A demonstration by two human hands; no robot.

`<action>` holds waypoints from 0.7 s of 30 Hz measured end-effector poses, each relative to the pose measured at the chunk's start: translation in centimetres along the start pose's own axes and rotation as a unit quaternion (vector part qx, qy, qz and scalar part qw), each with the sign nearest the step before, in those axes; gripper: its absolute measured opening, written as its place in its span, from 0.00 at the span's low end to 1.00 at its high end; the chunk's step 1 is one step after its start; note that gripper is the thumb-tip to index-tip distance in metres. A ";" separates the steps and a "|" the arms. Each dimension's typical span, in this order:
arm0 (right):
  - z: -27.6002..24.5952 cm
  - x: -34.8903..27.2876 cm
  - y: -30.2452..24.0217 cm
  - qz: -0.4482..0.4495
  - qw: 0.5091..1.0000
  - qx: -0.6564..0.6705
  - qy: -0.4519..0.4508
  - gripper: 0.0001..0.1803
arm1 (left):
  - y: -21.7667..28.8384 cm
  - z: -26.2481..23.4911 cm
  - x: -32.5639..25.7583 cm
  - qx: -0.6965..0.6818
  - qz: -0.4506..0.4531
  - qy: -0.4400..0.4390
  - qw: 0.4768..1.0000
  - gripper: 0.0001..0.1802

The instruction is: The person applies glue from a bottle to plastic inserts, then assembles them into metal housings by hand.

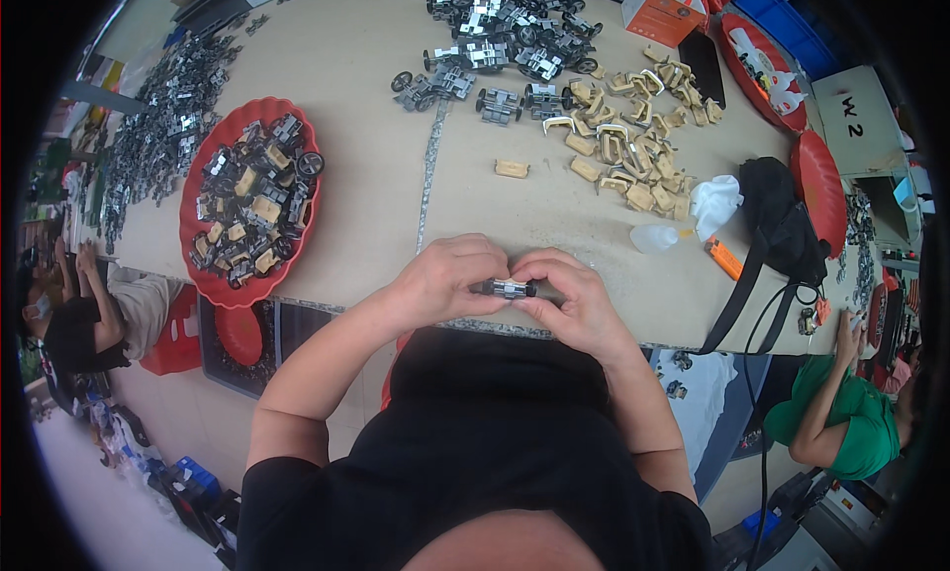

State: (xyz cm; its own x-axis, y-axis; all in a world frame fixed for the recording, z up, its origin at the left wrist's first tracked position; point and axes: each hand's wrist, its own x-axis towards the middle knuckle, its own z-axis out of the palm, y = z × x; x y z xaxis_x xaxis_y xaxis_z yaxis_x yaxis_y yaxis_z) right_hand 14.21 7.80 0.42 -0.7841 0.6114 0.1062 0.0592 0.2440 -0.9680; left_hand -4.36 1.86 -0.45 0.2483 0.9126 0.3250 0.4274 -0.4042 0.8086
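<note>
At the table's near edge, my left hand and my right hand together hold a small grey toy-car chassis with dark wheels. The fingertips of each hand pinch one end of it, and something tan shows along its upper side. Straight ahead on the table lies a lone tan plastic part. Beyond it to the right is a heap of similar tan parts. A pile of grey chassis with black wheels spreads at the far middle.
On the left, a red scalloped basin holds chassis fitted with tan parts; loose grey pieces lie beyond. To the right are a squeeze bottle, white cloth, orange tool and black bag. Other people sit at both sides.
</note>
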 end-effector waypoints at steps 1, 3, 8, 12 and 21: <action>0.0 0.0 -0.1 0.005 1.000 -0.002 0.001 0.10 | 0.0 0.0 0.0 -0.001 -0.001 -0.001 1.000 0.13; 0.0 0.0 0.2 -0.003 1.000 -0.010 -0.004 0.12 | 0.0 0.0 -0.3 0.016 0.008 0.008 1.000 0.14; 0.6 -0.1 0.2 -0.090 0.989 -0.100 0.061 0.19 | 1.1 -0.5 -0.2 0.144 0.071 0.050 0.986 0.15; 0.8 -0.2 -0.2 0.123 0.962 0.222 0.096 0.21 | 1.8 -0.2 0.2 0.351 0.186 0.063 0.916 0.13; 0.6 -0.6 0.6 0.134 0.947 0.271 0.109 0.19 | 2.9 1.2 0.2 0.032 -0.045 0.094 0.994 0.20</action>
State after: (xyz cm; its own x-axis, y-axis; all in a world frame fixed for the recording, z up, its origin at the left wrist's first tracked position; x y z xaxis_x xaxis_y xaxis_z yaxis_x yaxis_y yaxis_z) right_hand 14.36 7.10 -0.41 -0.6360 0.7523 -0.1718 -0.1351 -0.3278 -0.9350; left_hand -2.00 0.84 1.32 0.0421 0.9384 0.3431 0.4962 -0.3177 0.8080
